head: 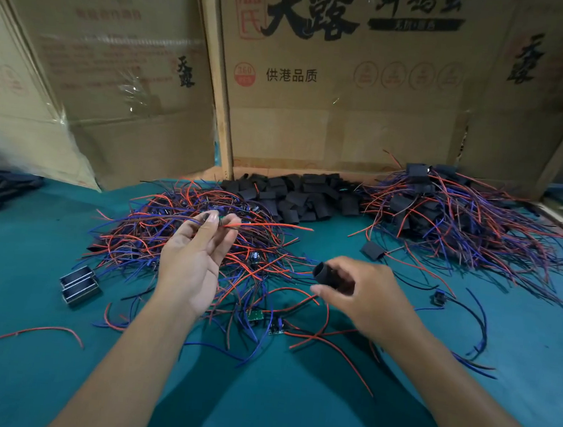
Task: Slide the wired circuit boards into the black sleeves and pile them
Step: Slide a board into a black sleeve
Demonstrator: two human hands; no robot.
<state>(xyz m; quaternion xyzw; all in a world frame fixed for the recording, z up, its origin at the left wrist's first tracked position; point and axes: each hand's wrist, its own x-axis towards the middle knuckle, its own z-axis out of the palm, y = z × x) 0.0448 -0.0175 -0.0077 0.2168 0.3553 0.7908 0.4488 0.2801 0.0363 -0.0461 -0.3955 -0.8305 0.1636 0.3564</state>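
Wired circuit board and black sleeve, one in each hand, above green table.

Wired circuit board [216, 220]: pinched between thumb and fingertips of left hand [193, 256], centre of frame; red lead projecting rightward. Black sleeve [327, 275]: gripped by curled fingers of right hand [365, 297], open mouth facing left, just right of centre, apart from board. Heap of unsleeved boards with red and blue wires [181, 238]: beneath and behind left hand. Stock of empty black sleeves [295, 194]: upper centre, against cardboard boxes [336, 98]. Pile of sleeved boards [445, 212]: upper right. Two loose bare boards [264, 320]: lower centre on green table [16, 377]. Small metal-framed parts [79, 285]: left of centre.
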